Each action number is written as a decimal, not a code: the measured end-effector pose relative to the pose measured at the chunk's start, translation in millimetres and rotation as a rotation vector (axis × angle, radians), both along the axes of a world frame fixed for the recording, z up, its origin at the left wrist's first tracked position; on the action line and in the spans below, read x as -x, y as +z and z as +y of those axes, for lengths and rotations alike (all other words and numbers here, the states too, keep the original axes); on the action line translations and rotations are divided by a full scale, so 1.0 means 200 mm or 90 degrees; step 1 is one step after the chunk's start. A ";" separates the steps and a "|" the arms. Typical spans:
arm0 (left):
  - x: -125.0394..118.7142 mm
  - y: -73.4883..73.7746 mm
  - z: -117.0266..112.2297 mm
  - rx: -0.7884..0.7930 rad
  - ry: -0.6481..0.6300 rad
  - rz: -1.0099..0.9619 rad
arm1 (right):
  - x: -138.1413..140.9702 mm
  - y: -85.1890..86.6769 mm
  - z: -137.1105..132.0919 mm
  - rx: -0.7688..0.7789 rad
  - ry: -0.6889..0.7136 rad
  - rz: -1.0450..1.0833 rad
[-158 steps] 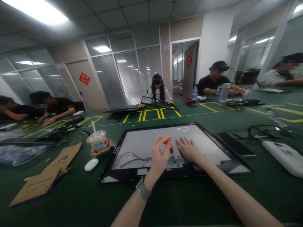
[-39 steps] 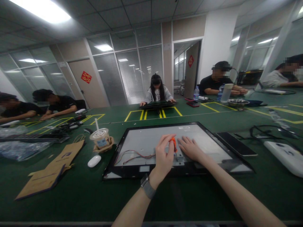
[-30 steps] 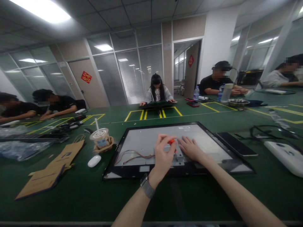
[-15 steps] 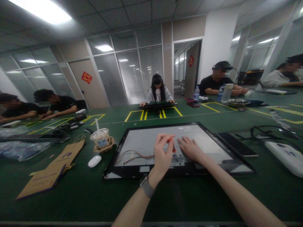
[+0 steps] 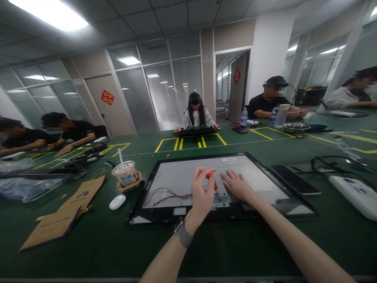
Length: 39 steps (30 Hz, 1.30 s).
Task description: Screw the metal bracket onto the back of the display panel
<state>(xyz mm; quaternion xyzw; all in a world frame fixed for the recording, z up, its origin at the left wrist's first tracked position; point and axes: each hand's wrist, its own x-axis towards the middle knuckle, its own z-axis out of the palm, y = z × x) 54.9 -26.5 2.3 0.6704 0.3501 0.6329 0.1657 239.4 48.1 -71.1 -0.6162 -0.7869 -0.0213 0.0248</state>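
A flat display panel [image 5: 176,169] with a grey back and black border lies on the green table in front of me. My left hand [image 5: 202,188], with a watch on its wrist, grips an orange screwdriver [image 5: 216,186] by the handle. The screwdriver slants down to a small metal bracket [image 5: 221,199] near the panel's front edge; whether its tip meets a screw is too small to see. Spread flat on the panel, my right hand [image 5: 237,185] rests just right of the tool. Thin wires [image 5: 167,193] curl across the panel's left part.
Left of the panel are a drink cup [image 5: 126,175], a white case [image 5: 117,201] and a paper bag [image 5: 76,202]. On the right lie a black phone [image 5: 293,179], cables [image 5: 330,163] and a white device [image 5: 355,192]. Several people sit around the table.
The orange screwdriver handle has turned slightly between the fingers of my left hand. My right hand stays in place on the panel.
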 end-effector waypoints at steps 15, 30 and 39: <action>0.00 0.00 -0.01 0.018 -0.022 -0.008 | -0.01 -0.02 0.01 -0.013 0.002 0.025; 0.00 0.00 0.00 0.006 0.010 -0.008 | 0.00 0.00 0.00 0.004 -0.011 0.005; 0.00 -0.03 0.03 0.044 -0.102 -0.019 | 0.01 0.00 0.00 -0.001 -0.012 -0.009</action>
